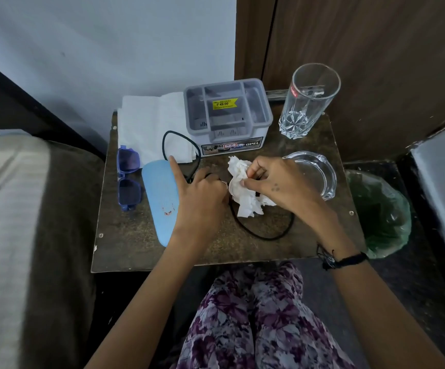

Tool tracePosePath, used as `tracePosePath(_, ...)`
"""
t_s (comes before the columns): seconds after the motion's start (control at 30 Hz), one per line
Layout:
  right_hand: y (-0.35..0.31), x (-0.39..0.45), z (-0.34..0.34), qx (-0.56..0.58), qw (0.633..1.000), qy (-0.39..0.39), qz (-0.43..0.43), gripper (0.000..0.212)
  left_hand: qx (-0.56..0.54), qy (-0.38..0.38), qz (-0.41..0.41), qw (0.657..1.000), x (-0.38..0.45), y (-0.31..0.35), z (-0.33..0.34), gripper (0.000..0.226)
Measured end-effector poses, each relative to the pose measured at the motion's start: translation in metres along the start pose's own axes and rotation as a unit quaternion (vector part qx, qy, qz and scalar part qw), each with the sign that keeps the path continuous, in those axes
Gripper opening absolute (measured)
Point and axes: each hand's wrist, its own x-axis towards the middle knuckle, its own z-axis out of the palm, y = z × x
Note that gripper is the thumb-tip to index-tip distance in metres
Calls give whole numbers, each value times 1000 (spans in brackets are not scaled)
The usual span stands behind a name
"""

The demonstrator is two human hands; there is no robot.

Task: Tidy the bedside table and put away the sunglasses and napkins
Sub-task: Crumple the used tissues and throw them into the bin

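A crumpled white napkin [244, 189] lies at the middle of the brown bedside table [136, 235]. My right hand [280, 183] pinches its right side with thumb and fingers. My left hand [200, 198] rests just left of it, index finger stretched over the light blue glasses case [158, 198]; whether its curled fingers hold anything I cannot tell. Blue sunglasses [128, 179] lie folded left of the case. Flat white napkins [149, 126] are stacked at the back left. A black cable [264, 237] loops under the crumpled napkin.
A grey compartment organizer [228, 114] stands at the back centre. A tall empty glass [308, 99] is at the back right and a glass ashtray [313, 173] sits near the right edge. A green bin with a plastic liner [378, 214] stands right of the table. A bed [16, 222] lies left.
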Motion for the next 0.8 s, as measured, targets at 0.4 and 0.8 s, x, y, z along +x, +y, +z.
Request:
tracePosePath(0.4,-16,-5,-16,4,999,-27,39,15,-39,-18,6,999,-3,3,-38,18)
tracePosePath(0.8,-18,-11,-11,24,999,26,20,22,-108,155,36,981,6,3,-13,19)
